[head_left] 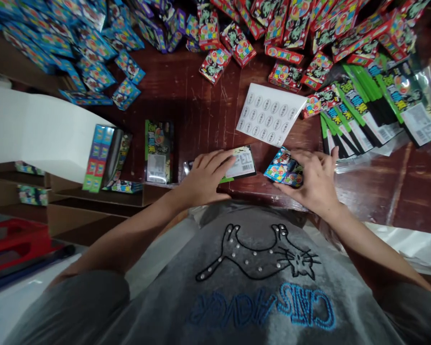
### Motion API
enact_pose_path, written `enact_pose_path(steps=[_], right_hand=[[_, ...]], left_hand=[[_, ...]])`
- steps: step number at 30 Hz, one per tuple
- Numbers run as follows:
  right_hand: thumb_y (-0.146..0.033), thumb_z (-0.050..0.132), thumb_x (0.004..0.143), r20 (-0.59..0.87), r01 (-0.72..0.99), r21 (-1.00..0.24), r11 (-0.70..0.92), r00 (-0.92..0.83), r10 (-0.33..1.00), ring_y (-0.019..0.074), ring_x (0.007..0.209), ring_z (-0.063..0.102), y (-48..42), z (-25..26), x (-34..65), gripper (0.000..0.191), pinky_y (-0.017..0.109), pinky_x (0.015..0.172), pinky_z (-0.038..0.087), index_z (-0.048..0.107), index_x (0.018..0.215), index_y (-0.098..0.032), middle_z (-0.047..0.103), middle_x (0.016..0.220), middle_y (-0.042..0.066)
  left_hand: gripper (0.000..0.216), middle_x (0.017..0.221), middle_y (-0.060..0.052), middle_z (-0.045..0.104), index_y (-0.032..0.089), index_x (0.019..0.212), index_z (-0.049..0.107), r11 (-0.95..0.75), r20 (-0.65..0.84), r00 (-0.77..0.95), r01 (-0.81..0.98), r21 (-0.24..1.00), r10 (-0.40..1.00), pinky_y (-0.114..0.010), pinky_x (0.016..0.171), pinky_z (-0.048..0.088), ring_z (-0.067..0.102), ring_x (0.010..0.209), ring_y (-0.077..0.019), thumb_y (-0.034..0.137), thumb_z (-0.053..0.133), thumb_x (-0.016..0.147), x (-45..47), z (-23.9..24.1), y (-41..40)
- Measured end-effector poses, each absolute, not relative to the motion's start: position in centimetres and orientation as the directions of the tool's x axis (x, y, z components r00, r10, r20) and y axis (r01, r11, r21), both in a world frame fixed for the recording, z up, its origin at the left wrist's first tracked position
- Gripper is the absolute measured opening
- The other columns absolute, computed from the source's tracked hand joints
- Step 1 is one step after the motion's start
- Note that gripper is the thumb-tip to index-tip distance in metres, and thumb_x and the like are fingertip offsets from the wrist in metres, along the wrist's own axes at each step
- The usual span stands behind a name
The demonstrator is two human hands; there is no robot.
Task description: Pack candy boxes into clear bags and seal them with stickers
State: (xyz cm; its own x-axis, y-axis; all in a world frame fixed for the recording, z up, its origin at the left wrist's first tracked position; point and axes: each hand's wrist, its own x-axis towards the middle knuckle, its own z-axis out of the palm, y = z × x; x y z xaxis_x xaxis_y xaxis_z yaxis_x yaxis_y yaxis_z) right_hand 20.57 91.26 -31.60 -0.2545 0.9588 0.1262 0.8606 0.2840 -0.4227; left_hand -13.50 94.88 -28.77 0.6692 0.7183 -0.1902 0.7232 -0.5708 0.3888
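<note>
My left hand (207, 178) lies over a flat black-and-green packet (244, 163) with a white label, near the table's front edge. Its fingers are stretched across the packet and the thumb sticks out on the near side. My right hand (314, 179) grips small blue candy boxes (283, 166) between thumb and fingers, just right of that packet; their exact number is hidden. Beyond both hands lies a white sheet of oval stickers (269, 114). A clear-wrapped black-and-green pack (159, 152) rests left of my left hand.
Blue boxes (93, 48), purple boxes (158, 24) and red boxes (294, 28) are heaped along the far side. Several green-and-black packets (359, 108) fan out at right. At left stand an open carton (93, 194) with stacked boxes (98, 155) and a red plastic item (17, 244).
</note>
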Motion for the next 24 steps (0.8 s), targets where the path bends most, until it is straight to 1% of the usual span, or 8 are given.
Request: enact_pose_path(steps=[4,6,9,13,16,20,22,24], right_hand=[[-0.072,0.057,0.097,0.118,0.902,-0.365,0.23,-0.201,0.973,0.045,0.137,0.053,91.9,-31.4,18.2,0.079,0.08,0.13,0.015,0.047,0.158,-0.024,0.062,0.151,0.019],[-0.071,0.055,0.098,0.113,0.91,-0.34,0.236,-0.21,0.971,0.0454,0.138,0.052,92.1,-31.7,17.6,0.078,0.08,0.13,0.013,0.048,0.159,-0.022,0.062,0.15,0.02],[-0.071,0.056,0.098,0.134,0.906,-0.322,0.275,-0.244,0.961,0.0435,0.136,0.053,92.2,-32.3,17.6,0.074,0.08,0.13,0.011,0.051,0.154,-0.022,0.066,0.146,0.017],[-0.072,0.057,0.098,0.161,0.9,-0.314,0.301,-0.262,0.952,0.0419,0.132,0.055,92.5,-32.5,18.5,0.072,0.081,0.129,0.014,0.055,0.148,-0.021,0.067,0.143,0.015],[-0.073,0.06,0.097,0.146,0.893,-0.319,0.316,-0.283,0.948,0.0427,0.131,0.055,92.6,-31.8,19.2,0.073,0.083,0.128,0.013,0.056,0.148,-0.02,0.069,0.141,0.015],[-0.065,0.064,0.098,0.079,0.796,-0.372,0.477,-0.485,0.871,0.0408,0.127,0.057,92.3,-31.2,20.0,0.067,0.084,0.128,0.007,0.054,0.15,-0.024,0.07,0.143,0.011],[-0.061,0.069,0.097,0.059,0.7,-0.426,0.573,-0.611,0.79,0.0388,0.129,0.057,92.4,-31.4,20.1,0.068,0.081,0.132,0.003,0.051,0.153,-0.027,0.07,0.144,0.008],[-0.059,0.071,0.096,0.075,0.616,-0.477,0.627,-0.682,0.728,0.0369,0.132,0.058,92.7,-31.9,20.1,0.072,0.076,0.135,0.003,0.046,0.157,-0.029,0.07,0.145,0.007]], left_hand=[[0.101,0.169,-0.021,0.039,0.021,0.168,0.034,-0.523,-0.128,0.602,0.765,0.375,0.789,-0.058,0.126,0.034,0.039,0.154,-0.0421,0.046,0.085,0.085,-13.6,-29.5,94.7],[0.103,0.165,-0.021,0.045,0.02,0.167,0.034,-0.512,-0.144,0.592,0.776,0.368,0.793,-0.058,0.123,0.037,0.043,0.149,-0.0426,0.047,0.086,0.082,-13.0,-29.7,94.6],[0.1,0.16,-0.021,0.051,0.017,0.167,0.035,-0.521,-0.177,0.602,0.777,0.353,0.779,-0.058,0.117,0.042,0.049,0.14,-0.0425,0.047,0.083,0.084,-12.3,-29.9,94.2],[0.09,0.159,-0.02,0.051,0.017,0.168,0.031,-0.573,-0.059,0.645,0.715,0.4,0.762,-0.056,0.121,0.041,0.048,0.141,-0.039,0.04,0.075,0.093,-12.6,-30.2,93.9],[0.099,0.161,-0.02,0.049,0.019,0.171,0.022,-0.613,-0.004,0.681,0.662,0.432,0.732,-0.056,0.124,0.04,0.047,0.144,-0.0387,0.043,0.077,0.093,-13.1,-30.3,94.1],[0.108,0.156,-0.021,0.053,0.016,0.171,0.02,-0.624,0.009,0.693,0.644,0.442,0.721,-0.056,0.122,0.044,0.051,0.141,-0.0389,0.04,0.083,0.087,-13.3,-30.3,94.6],[0.107,0.154,-0.021,0.054,0.015,0.171,0.022,-0.65,0.011,0.724,0.613,0.449,0.69,-0.054,0.121,0.045,0.052,0.139,-0.0382,0.037,0.084,0.086,-13.1,-30.3,94.7],[0.102,0.154,-0.021,0.053,0.015,0.17,0.024,-0.688,-0.003,0.772,0.567,0.454,0.635,-0.052,0.121,0.046,0.051,0.14,-0.0375,0.035,0.082,0.088,-12.7,-30.5,94.8]])
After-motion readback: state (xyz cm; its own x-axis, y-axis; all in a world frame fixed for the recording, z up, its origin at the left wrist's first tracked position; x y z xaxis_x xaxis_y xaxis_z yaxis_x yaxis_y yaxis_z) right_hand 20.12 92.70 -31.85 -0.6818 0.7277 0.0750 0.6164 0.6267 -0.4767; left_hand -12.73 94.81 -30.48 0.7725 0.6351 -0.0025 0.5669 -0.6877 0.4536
